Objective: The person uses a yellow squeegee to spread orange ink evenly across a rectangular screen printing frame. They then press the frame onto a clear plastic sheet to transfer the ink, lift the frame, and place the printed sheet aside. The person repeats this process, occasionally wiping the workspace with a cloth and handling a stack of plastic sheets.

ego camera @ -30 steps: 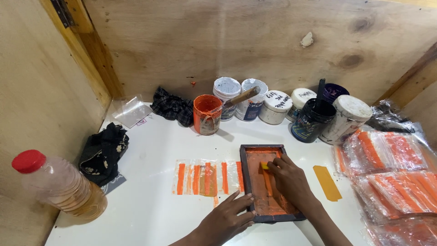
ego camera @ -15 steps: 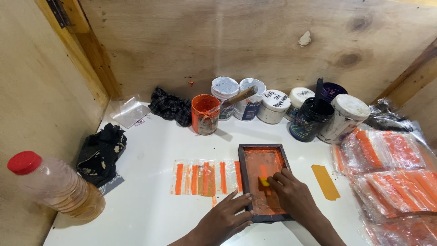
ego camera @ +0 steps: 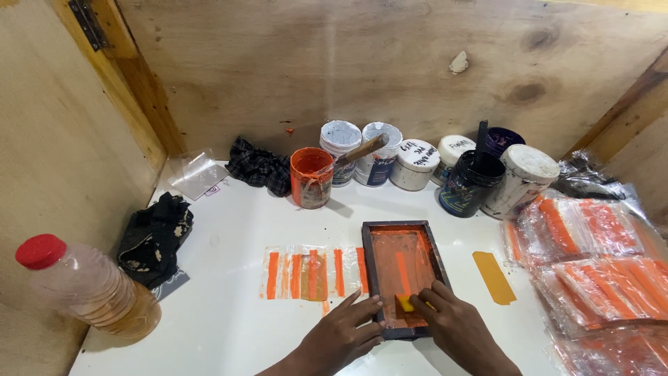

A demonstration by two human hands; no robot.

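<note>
Frame (ego camera: 403, 275) flat on white table (ego camera: 229, 327), near edge. Left hand (ego camera: 341, 334) spread wide, steadying frame's left rail; right hand (ego camera: 456, 327) pinching yellow wiper (ego camera: 405, 303) at frame's near end. Probably mid-pull; next likely lifting frame off cleanly. Behind frame: orange-smeared pot (ego camera: 311, 177), dark tub (ego camera: 470, 184) holding stick.

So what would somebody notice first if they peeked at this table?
Probably the small dark frame smeared with orange ink in the middle of the white table. The left hand presses its near left edge, and the right hand holds a yellow squeegee inside it. Next come the orange paint tub and the other jars by the wooden back wall, then orange-striped plastic bags stacked on the right.
</note>
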